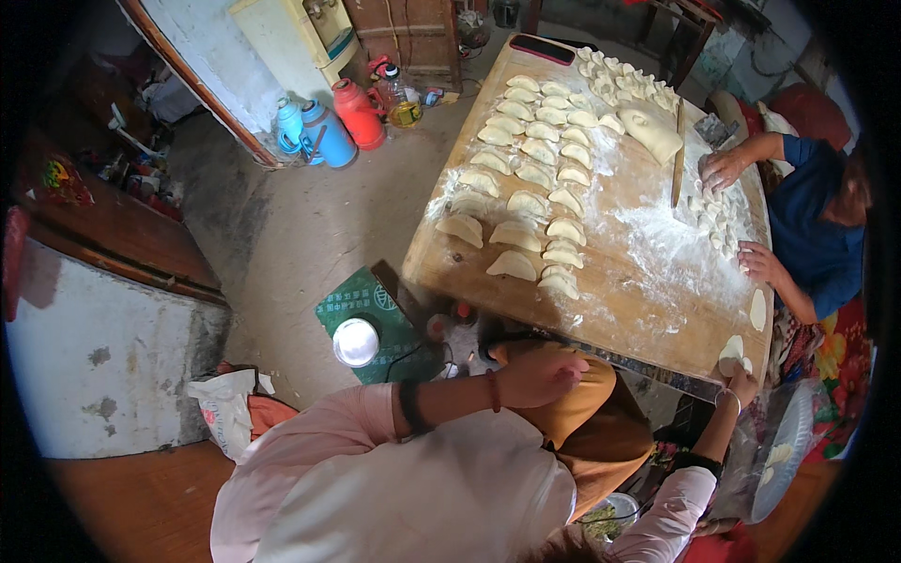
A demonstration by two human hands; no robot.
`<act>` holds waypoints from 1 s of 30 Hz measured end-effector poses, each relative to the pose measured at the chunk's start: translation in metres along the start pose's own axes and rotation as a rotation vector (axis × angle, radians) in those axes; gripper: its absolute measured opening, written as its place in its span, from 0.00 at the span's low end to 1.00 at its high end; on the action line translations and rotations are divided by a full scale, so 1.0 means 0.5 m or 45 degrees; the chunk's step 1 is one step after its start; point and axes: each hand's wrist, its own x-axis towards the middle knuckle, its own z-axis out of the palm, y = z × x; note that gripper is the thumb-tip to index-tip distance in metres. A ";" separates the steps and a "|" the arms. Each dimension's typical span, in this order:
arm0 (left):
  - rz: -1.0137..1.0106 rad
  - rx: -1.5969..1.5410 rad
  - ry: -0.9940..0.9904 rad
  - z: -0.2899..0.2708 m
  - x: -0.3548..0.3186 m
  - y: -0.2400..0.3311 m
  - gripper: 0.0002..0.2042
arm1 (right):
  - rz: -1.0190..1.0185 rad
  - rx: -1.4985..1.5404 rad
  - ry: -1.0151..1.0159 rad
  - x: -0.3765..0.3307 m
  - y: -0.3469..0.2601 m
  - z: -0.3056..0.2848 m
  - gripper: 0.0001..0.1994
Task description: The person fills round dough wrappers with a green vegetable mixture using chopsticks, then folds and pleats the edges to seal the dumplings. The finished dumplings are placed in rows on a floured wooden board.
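You're in a simple home kitchen. A floured wooden board carries rows of dumplings, and thermos flasks stand on the bare concrete floor.

Wooden board: pale, matt, dusted with powdery white flour; folded dumplings in rows look soft, smooth, floury dough, as does the dough round at the right hand, and a thin wooden rolling pin lies bare and dull. Left hand rests on matt orange cloth, own sleeves of smooth pink fabric, red bangle at wrist. Floor rough grey concrete; thermos jugs glossy plastic, blue and red; wall plaster chipped, chalky; a small round lid shiny white.
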 end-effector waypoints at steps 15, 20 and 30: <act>-0.639 -1.285 -0.350 0.180 0.170 0.097 0.42 | -0.266 0.605 -0.610 -0.345 -0.221 -0.069 0.19; -0.439 -1.569 -0.434 0.295 0.166 0.147 0.23 | -0.332 0.318 -0.685 -0.573 -0.224 -0.189 0.16; 0.184 -0.146 -0.568 0.427 0.098 0.199 0.12 | 0.306 0.972 -0.840 -0.692 -0.040 -0.383 0.20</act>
